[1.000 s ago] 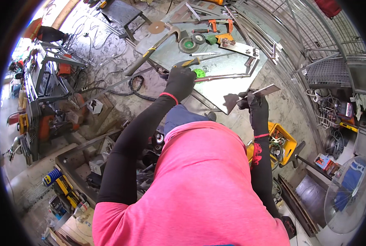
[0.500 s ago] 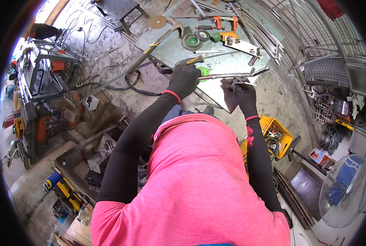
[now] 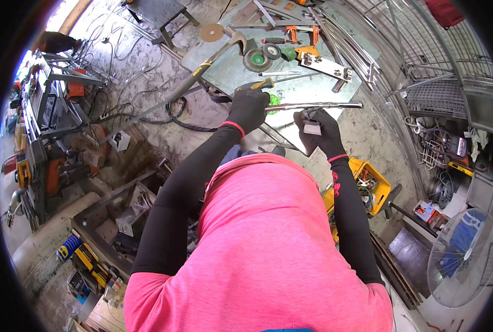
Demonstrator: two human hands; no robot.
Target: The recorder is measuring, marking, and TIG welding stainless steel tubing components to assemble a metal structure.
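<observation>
Holding the shiny metal rod [image 3: 324,105]: we have it nearly level across the upper middle of the frame, above the pale tabletop [image 3: 224,72].
Left hand [image 3: 247,108]: our black-gloved fingers are clenched round the rod, at the left of its visible length.
Right hand [image 3: 325,133]: our gloved fingers pinch a small pale flat piece [image 3: 312,128] just below the rod; whether they touch the rod, we cannot tell.
Green disc [image 3: 273,102]: just beside our left hand.
Screwdriver [image 3: 264,84]: its yellow-and-grey handle shows just above our left hand, shaft toward the right; we cannot tell if they touch.
Claw hammer [image 3: 202,68]: slanting, head at upper middle.
Green-centred wheel [image 3: 258,59]: right of the hammer, near an orange clamp [image 3: 314,34].
Metal bars [image 3: 343,41]: bundled at upper right.
Yellow crate [image 3: 389,191]: right of our right forearm.
Fan [image 3: 465,257]: lower right of the frame.
</observation>
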